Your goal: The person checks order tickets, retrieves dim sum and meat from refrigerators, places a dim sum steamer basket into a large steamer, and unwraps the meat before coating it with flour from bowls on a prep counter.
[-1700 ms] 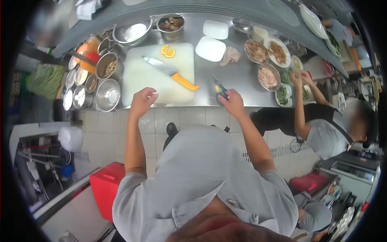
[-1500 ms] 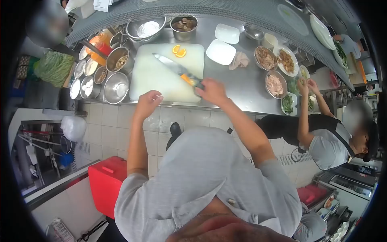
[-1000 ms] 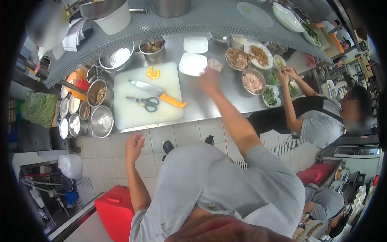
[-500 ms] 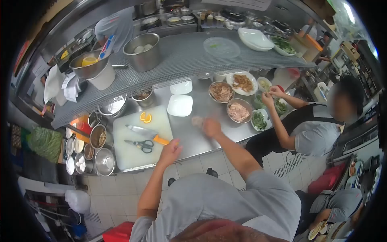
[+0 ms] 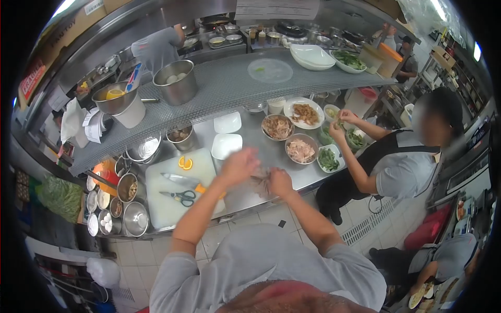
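Observation:
My right hand [image 5: 281,182] is closed at the edge of a crumpled greyish thing [image 5: 259,183], blurred and thin like cloth or film, over the steel counter. My left hand [image 5: 240,166] is raised just left of it, its fingers smeared by motion. Behind my left hand stands a white square bowl [image 5: 226,146]. To the left, a white cutting board [image 5: 156,206] carries a knife [image 5: 177,179] with an orange handle, a pair of scissors [image 5: 182,197] and two orange pieces [image 5: 185,163].
Bowls of shredded meat [image 5: 301,150] and greens [image 5: 329,158] stand to the right. A co-worker's hands [image 5: 340,122] work there over small containers. Metal bowls [image 5: 136,219] crowd the left end. A mesh shelf [image 5: 224,75] with a pot [image 5: 176,81] spans the back.
My left hand has moved up and right, from beside the knife's handle to near my right hand. My right hand and the greyish thing have shifted slightly nearer to me.

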`<state>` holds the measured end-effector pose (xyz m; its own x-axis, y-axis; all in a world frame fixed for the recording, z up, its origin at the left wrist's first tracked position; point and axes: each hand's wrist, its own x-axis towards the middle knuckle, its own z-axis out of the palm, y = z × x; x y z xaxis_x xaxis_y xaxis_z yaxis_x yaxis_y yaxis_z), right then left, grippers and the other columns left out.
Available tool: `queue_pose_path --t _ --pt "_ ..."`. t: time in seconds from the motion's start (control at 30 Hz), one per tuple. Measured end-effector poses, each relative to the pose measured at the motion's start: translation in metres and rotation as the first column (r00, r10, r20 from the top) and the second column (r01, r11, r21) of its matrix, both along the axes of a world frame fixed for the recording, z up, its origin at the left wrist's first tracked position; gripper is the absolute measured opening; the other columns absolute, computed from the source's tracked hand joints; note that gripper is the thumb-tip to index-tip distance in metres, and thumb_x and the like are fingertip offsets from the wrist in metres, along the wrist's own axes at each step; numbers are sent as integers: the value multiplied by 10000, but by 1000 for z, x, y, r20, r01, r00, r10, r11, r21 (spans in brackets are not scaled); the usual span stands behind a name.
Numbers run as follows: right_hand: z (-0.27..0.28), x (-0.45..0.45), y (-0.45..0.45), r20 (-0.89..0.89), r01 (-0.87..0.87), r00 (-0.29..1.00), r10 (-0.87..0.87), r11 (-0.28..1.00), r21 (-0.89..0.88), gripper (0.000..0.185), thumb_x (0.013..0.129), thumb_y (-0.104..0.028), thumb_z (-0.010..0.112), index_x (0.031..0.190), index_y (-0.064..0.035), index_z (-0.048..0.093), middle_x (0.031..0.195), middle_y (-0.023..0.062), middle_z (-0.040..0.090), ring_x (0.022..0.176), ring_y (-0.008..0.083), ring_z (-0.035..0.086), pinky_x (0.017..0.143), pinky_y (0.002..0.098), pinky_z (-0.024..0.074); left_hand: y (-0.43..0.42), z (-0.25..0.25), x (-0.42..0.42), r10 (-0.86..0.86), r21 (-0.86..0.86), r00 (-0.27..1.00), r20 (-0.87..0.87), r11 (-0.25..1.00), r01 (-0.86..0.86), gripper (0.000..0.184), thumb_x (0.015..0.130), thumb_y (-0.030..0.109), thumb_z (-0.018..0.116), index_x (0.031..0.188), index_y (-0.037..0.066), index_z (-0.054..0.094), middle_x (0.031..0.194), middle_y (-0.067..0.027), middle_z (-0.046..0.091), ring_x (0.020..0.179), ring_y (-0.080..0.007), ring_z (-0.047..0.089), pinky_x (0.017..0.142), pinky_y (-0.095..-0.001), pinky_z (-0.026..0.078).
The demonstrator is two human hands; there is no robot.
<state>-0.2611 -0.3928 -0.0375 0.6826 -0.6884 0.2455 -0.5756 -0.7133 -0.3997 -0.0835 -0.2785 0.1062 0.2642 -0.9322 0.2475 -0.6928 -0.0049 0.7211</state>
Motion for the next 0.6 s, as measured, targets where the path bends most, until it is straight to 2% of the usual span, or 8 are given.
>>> queue_pose_path --t 0.03,0.07,0.1,0.13,0.23,0.37,0.43,0.6 --pt "10 -3 4 71 -9 997 10 1000 -16 201 851 -187 661 953 -16 692 936 182 694 864 363 675 763 448 548 3 49 11 -2 -85 998 -60 996 -3 362 864 211 720 1178 54 629 992 -23 706 744 -105 619 694 -293 518" --pt "21 -6 7 140 -16 990 21 999 -33 222 843 -181 676 983 -10 700 944 178 698 862 359 678 762 433 551 8 111 21 14 -98 998 -63 995 -20 404 888 209 707 1238 35 604 1016 -28 696 734 -77 598 676 -260 507" --pt "32 -7 11 195 -89 978 68 991 101 238 841 -179 692 1002 -5 700 935 165 702 847 333 682 750 411 551 -2 142 40 -76 -277 952 -296 961 -10 446 901 235 704 1274 25 577 1030 -52 688 753 -93 611 657 -264 502" --pt "45 -7 18 253 -169 961 109 958 231 255 839 -177 707 1021 1 700 925 152 707 832 307 687 738 388 550 -6 192 49 -54 -272 924 -378 961 -56 509 899 277 714 1301 8 554 1056 -80 682 803 -114 628 675 -264 508" --pt "69 1 34 371 -320 918 140 812 487 252 834 -188 737 1007 -7 706 880 131 713 766 238 688 706 343 545 -62 259 84 -120 -459 910 -396 884 -83 543 895 352 723 1253 -28 571 1058 -82 662 870 -151 648 781 -303 531" --pt "93 3 53 423 -381 898 124 702 602 218 868 -205 726 971 -13 712 816 97 713 727 163 668 683 304 535 -102 300 92 -293 -398 752 -590 916 45 450 952 316 657 1253 -5 559 1129 -97 650 930 -214 665 795 -333 542" --pt "91 -4 54 438 -390 886 149 749 535 214 868 -198 726 978 -15 713 815 86 714 722 158 666 676 303 534 -102 302 94 -346 -378 678 -648 919 107 398 978 290 624 1248 6 556 1151 -108 649 947 -246 678 799 -349 549" --pt "69 -39 46 459 -330 888 21 723 606 202 869 -182 731 972 -9 714 815 73 711 720 135 655 664 287 524 -10 276 143 -160 -436 754 -637 882 -180 362 991 254 597 1243 -2 556 1171 -145 653 976 -286 695 808 -366 557"
